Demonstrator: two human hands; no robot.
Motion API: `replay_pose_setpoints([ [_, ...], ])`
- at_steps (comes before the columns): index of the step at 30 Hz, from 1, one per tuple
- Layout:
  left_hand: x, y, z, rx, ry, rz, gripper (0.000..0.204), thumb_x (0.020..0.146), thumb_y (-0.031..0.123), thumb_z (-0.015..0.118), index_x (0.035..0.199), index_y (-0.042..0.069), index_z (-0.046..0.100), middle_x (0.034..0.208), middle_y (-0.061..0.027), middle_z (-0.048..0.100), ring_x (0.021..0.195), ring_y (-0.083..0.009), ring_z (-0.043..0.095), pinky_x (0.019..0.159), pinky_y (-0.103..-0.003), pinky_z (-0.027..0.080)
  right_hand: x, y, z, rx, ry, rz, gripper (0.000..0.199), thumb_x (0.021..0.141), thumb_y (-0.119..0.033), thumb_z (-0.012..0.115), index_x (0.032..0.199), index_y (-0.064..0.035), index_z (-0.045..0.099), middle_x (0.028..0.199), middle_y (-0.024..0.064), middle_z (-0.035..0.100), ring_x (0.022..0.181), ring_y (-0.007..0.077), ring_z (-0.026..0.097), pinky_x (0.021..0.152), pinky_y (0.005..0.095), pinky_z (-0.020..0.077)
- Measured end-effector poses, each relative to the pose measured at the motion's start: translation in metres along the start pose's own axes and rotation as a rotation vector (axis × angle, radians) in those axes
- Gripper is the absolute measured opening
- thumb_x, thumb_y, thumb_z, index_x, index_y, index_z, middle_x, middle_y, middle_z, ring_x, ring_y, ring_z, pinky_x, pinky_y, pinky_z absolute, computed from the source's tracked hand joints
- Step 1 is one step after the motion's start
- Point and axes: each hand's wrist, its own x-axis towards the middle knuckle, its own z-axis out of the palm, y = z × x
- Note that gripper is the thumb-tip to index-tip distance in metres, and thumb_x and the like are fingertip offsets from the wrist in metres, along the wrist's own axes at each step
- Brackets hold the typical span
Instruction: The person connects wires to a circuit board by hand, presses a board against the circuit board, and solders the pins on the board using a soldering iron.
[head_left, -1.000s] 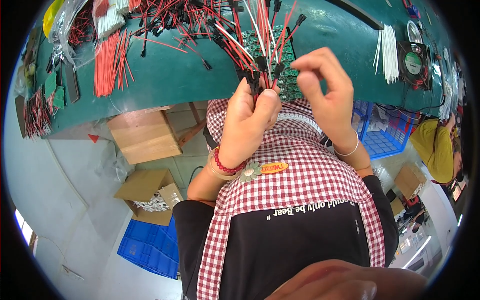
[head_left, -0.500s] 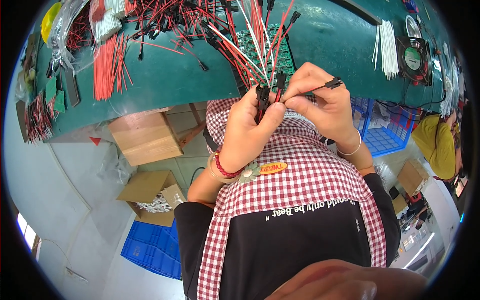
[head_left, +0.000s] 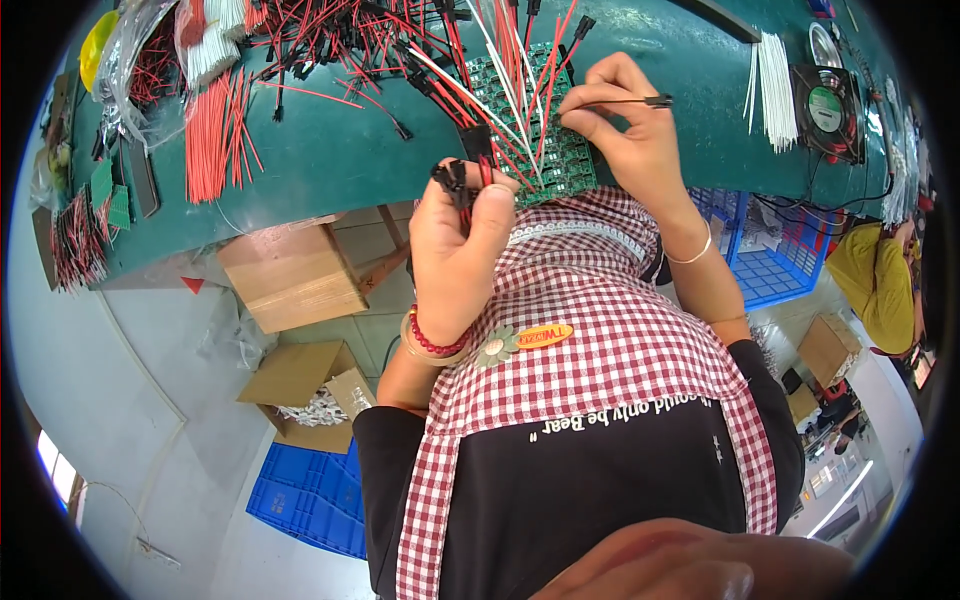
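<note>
My left hand (head_left: 455,250) is closed round a small bunch of connector leads (head_left: 455,182), their black plugs sticking up past the thumb. To its right, my right hand (head_left: 640,145) pinches a single connector lead (head_left: 615,101) between thumb and fingers; its black plug points right. Between the hands lies a green circuit board panel (head_left: 572,175) at the table's near edge. Red, white and black wires (head_left: 515,115) fan up from the panel, several ending in black plugs. My right hand is just above the panel's right side.
Across the green table (head_left: 330,150) are a heap of red and black leads (head_left: 330,45), red wires (head_left: 212,140), white wires (head_left: 772,95) and a black fan (head_left: 828,112). Below stand a wooden stool (head_left: 290,275), an open carton (head_left: 300,385) and blue crates (head_left: 770,260). Another person's yellow clothing (head_left: 868,285) shows at right.
My hands have parted. The left has drawn left and slightly down with its bunch; the right has moved up and away with one lead. More of the board panel shows between them.
</note>
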Motion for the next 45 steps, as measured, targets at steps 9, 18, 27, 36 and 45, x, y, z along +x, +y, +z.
replay_pose_setpoints([
  [9, 0.000, -0.001, -0.002, 0.093, 0.030, 0.087, 0.010, 0.098, 0.010, 0.052, 0.101, 0.001, 0.053, 0.066, 0.0032, 0.043, 0.054, -0.0044, 0.034, 0.048, -0.021, 0.026, 0.001, 0.005, 0.011, -0.022, -0.054, 0.019, 0.013, 0.073, 0.000, 0.073, 0.085, -0.0006, 0.068, 0.082, 0.0049, 0.048, 0.076, 0.0165, 0.052, 0.067, 0.0272, 0.0435],
  [18, 0.000, -0.001, -0.004, 0.045, 0.030, 0.037, 0.008, 0.096, 0.008, 0.055, 0.100, 0.001, 0.055, 0.072, 0.0048, 0.046, 0.060, -0.0024, 0.038, 0.053, -0.019, 0.030, 0.004, 0.007, 0.011, -0.055, -0.044, -0.030, 0.015, 0.072, 0.000, 0.074, 0.086, -0.0034, 0.069, 0.081, 0.0040, 0.046, 0.072, 0.0154, 0.050, 0.064, 0.0277, 0.0419],
  [27, 0.000, 0.001, -0.001, -0.021, 0.028, -0.003, 0.007, 0.094, 0.006, 0.058, 0.099, 0.001, 0.056, 0.078, 0.0052, 0.050, 0.068, -0.0013, 0.042, 0.061, -0.018, 0.037, 0.004, 0.000, 0.011, -0.129, -0.058, -0.048, 0.015, 0.071, -0.003, 0.075, 0.083, -0.0029, 0.068, 0.080, 0.0059, 0.048, 0.073, 0.0192, 0.052, 0.065, 0.0312, 0.0430],
  [36, -0.001, 0.001, -0.001, -0.014, 0.000, -0.015, 0.007, 0.094, 0.007, 0.058, 0.098, 0.001, 0.056, 0.078, 0.0052, 0.050, 0.069, -0.0014, 0.042, 0.062, -0.018, 0.037, 0.004, -0.004, 0.013, -0.286, -0.061, -0.128, 0.014, 0.070, -0.006, 0.074, 0.081, -0.0046, 0.064, 0.082, 0.0060, 0.052, 0.076, 0.0233, 0.054, 0.072, 0.0342, 0.0421],
  [45, -0.001, -0.001, -0.002, -0.026, -0.002, 0.000, 0.007, 0.094, 0.007, 0.058, 0.098, 0.001, 0.055, 0.079, 0.0052, 0.049, 0.069, -0.0013, 0.041, 0.061, -0.018, 0.035, 0.001, -0.005, 0.015, -0.290, -0.043, -0.110, 0.013, 0.072, -0.005, 0.072, 0.082, -0.0038, 0.063, 0.082, 0.0068, 0.052, 0.077, 0.0232, 0.055, 0.073, 0.0346, 0.0433],
])
